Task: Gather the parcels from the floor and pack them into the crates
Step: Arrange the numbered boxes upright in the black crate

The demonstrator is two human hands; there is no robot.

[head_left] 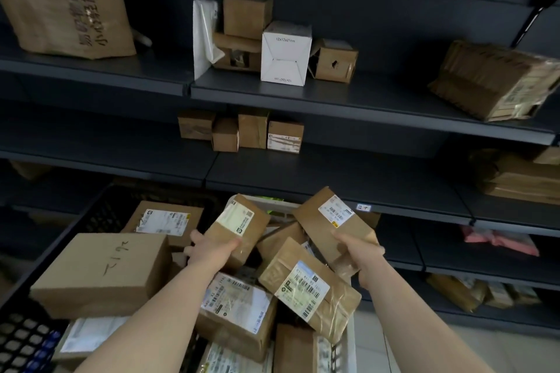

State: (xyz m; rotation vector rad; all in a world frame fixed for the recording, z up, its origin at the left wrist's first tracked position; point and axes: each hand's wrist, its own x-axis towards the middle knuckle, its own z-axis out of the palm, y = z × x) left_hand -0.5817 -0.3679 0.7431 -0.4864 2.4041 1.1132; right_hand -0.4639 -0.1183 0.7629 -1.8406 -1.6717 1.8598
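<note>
Parcels up in both hands, centre frame: the left hand (209, 247) grips a labelled brown parcel (242, 221) by its lower end, thumb on the top face and fingers curled round the side. The right hand (357, 248) wraps closed fingers round the lower end of a second parcel (327, 218). Both hover over the heaped white crate (348, 339), beside the black crate (100, 209) at left; best, I'd say, to lay each flat into a gap and release only once it sits steady.

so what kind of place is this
Probably a parcel depot or pickup storeroom: dark metal shelving stocked with cardboard boxes, and crates heaped with barcode-labelled parcels.
</note>
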